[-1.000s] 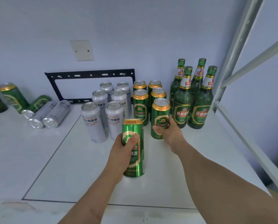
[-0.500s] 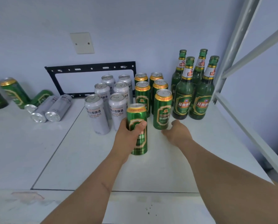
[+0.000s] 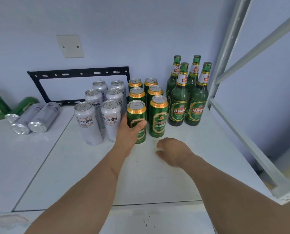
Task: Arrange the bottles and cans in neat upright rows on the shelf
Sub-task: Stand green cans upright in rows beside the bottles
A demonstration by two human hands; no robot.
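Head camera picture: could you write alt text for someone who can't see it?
A person's left hand grips an upright green beer can at the front of two rows of green cans, beside upright silver cans and four green bottles on a white shelf. The right hand hovers empty nearby; more cans lie toppled at left.

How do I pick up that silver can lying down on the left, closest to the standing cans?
Grip the lying silver can round its middle, coming from above. It lies on its side with another silver can close against its left, so only its top and right side are free.
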